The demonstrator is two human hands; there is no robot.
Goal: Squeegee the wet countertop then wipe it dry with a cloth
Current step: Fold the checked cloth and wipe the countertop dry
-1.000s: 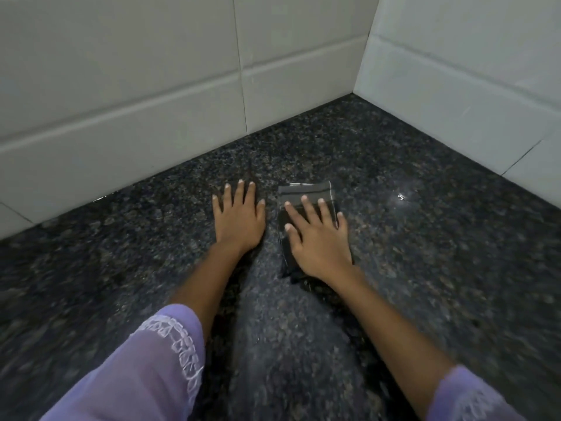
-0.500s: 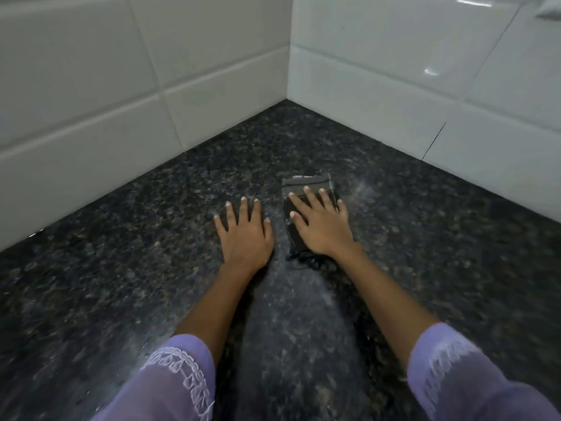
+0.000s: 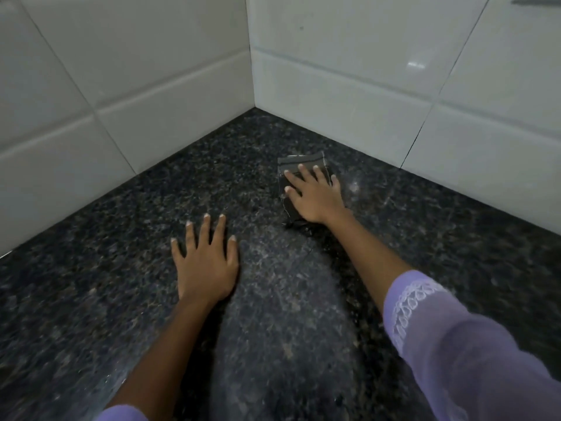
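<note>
Two bare hands work a dark speckled granite surface [image 3: 425,238]: the right hand [image 3: 315,197], fingers spread flat, presses a folded dark grey cloth [image 3: 300,162] near the white-tiled corner; the left hand [image 3: 206,262] rests splayed, empty. Drying appears underway; remaining patches likely come next. No containers visible.

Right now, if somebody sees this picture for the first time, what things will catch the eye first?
First, two bare hands spread flat on the dark speckled granite countertop: the left hand rests empty near the centre, and the right hand presses a folded dark grey cloth farther back. Next, the glossy white wall tiles meeting in a corner behind, and the lilac lace-trimmed sleeve at lower right.
</note>
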